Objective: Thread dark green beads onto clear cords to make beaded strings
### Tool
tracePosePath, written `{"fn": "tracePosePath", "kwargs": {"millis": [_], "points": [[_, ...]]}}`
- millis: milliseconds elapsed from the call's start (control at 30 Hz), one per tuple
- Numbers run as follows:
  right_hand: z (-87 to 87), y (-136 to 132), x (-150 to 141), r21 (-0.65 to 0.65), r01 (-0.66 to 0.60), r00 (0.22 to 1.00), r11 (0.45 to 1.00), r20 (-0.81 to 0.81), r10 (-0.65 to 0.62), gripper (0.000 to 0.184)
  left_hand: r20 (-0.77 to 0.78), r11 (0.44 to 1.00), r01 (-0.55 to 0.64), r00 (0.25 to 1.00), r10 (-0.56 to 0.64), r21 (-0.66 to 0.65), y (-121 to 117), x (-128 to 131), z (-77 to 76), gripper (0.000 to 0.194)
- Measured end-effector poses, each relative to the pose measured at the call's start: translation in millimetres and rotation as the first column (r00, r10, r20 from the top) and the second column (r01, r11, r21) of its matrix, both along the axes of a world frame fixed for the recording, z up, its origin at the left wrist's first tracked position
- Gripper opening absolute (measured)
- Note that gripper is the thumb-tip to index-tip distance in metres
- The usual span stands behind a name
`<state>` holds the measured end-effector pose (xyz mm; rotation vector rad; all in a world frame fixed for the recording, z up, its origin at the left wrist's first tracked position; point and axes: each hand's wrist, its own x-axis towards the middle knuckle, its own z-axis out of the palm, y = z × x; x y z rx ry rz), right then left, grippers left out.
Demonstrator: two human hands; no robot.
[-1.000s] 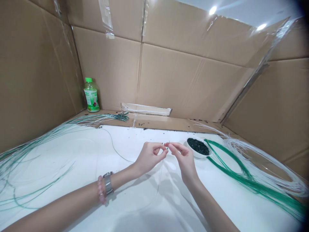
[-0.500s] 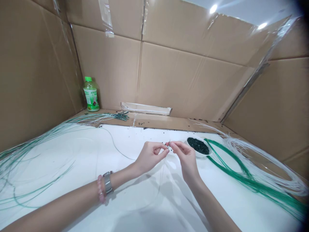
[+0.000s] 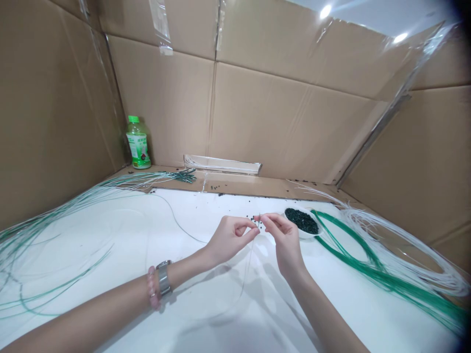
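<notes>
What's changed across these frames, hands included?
The left hand and right hand have drifted slightly right and up, their fingertips pinched close together at a thin strand. Neither grip visibly took or released anything. The white bowl of dark granules, green-capped bottle and wire bundles stayed put.

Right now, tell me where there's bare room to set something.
White tabletop is free between the spread green wires and left hand, and right of the right forearm. Crowded: the bowl of dark beads, between right hand and green wire coil.
</notes>
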<state>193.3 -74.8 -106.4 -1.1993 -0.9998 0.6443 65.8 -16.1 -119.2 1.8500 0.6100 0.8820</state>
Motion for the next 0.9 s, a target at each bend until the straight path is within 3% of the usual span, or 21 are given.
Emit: {"fn": "tracePosePath", "kwargs": {"millis": [900], "points": [[-6.4,0.8,2.7,0.010,-0.035,0.999,0.999,-0.016,0.035,0.013,-0.006,0.999,0.008,1.000,-0.008,0.035,1.3,0.3,-1.9,0.026]]}}
